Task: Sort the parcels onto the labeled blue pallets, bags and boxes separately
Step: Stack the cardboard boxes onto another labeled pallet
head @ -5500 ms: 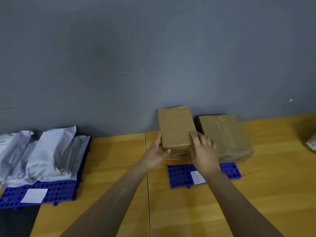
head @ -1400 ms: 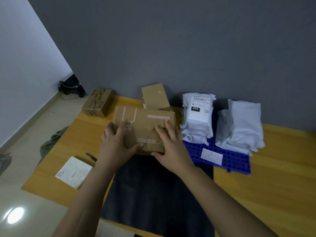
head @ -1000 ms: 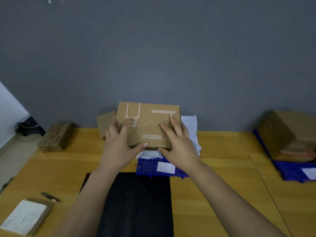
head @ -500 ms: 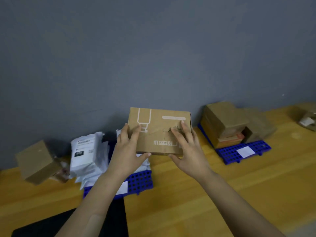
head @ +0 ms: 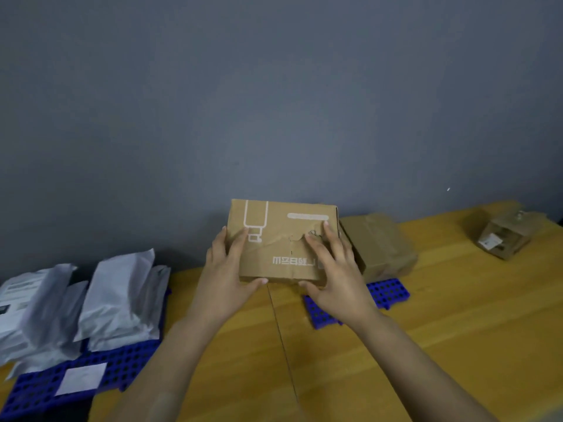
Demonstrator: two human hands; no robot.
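A flat brown cardboard box [head: 283, 239] with white print is held between both hands over the boxes' blue pallet [head: 387, 292]. My left hand [head: 227, 275] grips its left edge, thumb under the front. My right hand [head: 332, 275] grips its right front part, fingers spread on top. Behind it on that pallet lies another brown box [head: 380, 245]. White bags [head: 118, 296] are piled on the left blue pallet [head: 36, 391], which carries a white label [head: 80, 377].
A small open brown box [head: 502, 236] sits on the wooden table [head: 457, 315] at the far right. A grey wall [head: 274, 102] runs along the table's back edge. A dark mat's corner [head: 70, 414] shows at the lower left.
The box has travelled right, from the table's left end past the bag pallet, and now hangs low over the box pallet. Both hands keep the same hold.
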